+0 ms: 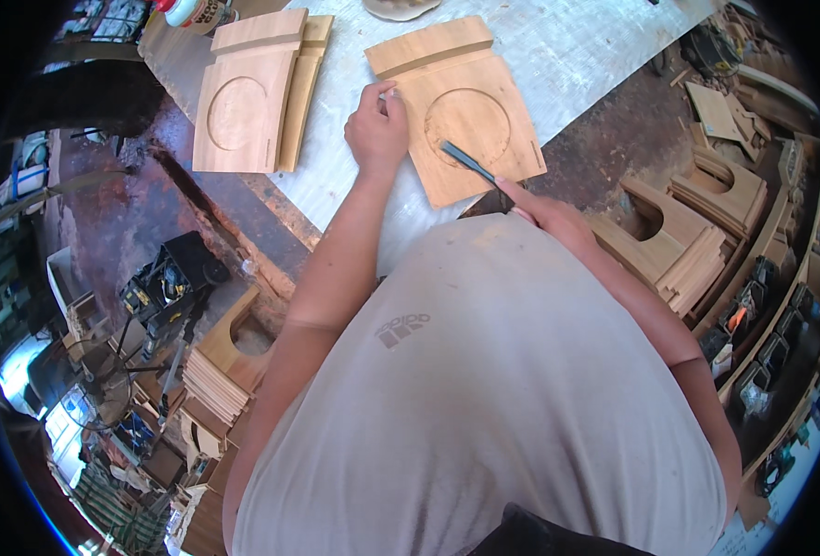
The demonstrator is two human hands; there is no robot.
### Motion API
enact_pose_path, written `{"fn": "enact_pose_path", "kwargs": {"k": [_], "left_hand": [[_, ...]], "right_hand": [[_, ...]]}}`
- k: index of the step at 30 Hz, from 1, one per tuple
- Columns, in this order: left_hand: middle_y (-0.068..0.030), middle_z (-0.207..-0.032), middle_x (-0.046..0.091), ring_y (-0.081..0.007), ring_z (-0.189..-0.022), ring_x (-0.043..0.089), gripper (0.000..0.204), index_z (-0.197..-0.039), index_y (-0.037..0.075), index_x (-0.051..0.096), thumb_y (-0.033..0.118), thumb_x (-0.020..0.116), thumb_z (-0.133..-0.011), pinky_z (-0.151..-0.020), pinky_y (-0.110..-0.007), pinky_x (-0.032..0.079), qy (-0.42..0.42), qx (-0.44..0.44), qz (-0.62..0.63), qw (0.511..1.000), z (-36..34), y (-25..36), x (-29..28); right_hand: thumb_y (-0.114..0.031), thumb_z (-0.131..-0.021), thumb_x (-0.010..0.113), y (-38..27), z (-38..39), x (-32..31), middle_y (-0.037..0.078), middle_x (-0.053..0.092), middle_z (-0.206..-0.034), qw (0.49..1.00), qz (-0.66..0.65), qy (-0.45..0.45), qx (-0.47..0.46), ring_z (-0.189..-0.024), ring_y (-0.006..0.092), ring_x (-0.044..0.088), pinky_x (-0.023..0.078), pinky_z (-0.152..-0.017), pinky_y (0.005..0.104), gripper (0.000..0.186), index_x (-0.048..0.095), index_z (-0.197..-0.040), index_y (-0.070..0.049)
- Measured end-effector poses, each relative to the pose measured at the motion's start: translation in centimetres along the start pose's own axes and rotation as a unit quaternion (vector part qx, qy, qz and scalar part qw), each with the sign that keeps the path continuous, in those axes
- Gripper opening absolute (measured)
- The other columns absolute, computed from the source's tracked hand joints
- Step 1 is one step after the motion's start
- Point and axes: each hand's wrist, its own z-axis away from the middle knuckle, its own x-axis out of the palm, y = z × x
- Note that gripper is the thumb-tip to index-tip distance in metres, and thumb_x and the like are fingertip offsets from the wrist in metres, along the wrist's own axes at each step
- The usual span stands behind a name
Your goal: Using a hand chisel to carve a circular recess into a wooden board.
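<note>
Possibly the chisel (466, 160) grasped in the right hand (558, 219) could skid, scarring the wooden board (470, 113) on the surface (581, 60), should it shift: the left hand (378, 127) curls at the board's edge, grip unclear.

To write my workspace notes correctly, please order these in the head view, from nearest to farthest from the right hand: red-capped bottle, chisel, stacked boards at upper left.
1. Chisel: held in the right hand.
2. Stacked boards: upper left, beyond the left hand.
3. Red-capped bottle: top left, past the boards.
</note>
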Motion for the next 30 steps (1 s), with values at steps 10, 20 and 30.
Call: {"fn": "enact_pose_path", "kwargs": {"k": [10,20,30], "left_hand": [[-0.0072,-0.062,0.064,-0.0302,-0.061,0.065,0.015,-0.103,0.012,0.066,0.024,0.059,-0.096,-0.063,-0.046,0.048,0.014,-0.012,-0.023,1.000,0.4,0.3,0.1],[-0.0074,-0.061,0.064,-0.0316,-0.057,0.064,0.013,-0.096,0.011,0.064,0.023,0.062,-0.094,-0.060,-0.045,0.049,0.025,0.012,0.000,1.000,0.5,-0.1,0.4],[-0.0073,-0.065,0.067,-0.0298,-0.061,0.067,0.014,-0.095,0.012,0.068,0.024,0.063,-0.093,-0.062,-0.043,0.051,0.027,0.012,0.015,0.999,0.3,0.1,0.4]], "right_hand": [[-0.028,-0.105,0.051,-0.1,0.1,0.2,0.015,0.054,-0.077,0.998,-0.057,0.025,-0.032,-0.071,0.0277,0.056,0.047,-0.071,0.0382,0.047,0.047,-0.152,-0.021],[-0.018,-0.101,0.054,0.1,0.1,0.2,0.008,0.052,-0.078,0.997,-0.043,0.063,-0.025,-0.072,0.0215,0.053,0.046,-0.073,0.0335,0.052,0.047,-0.152,-0.022],[-0.017,-0.102,0.054,-0.2,0.4,0.0,0.007,0.050,-0.076,0.999,0.019,0.041,-0.001,-0.072,0.0208,0.054,0.047,-0.072,0.0343,0.053,0.046,-0.153,-0.027]]}}
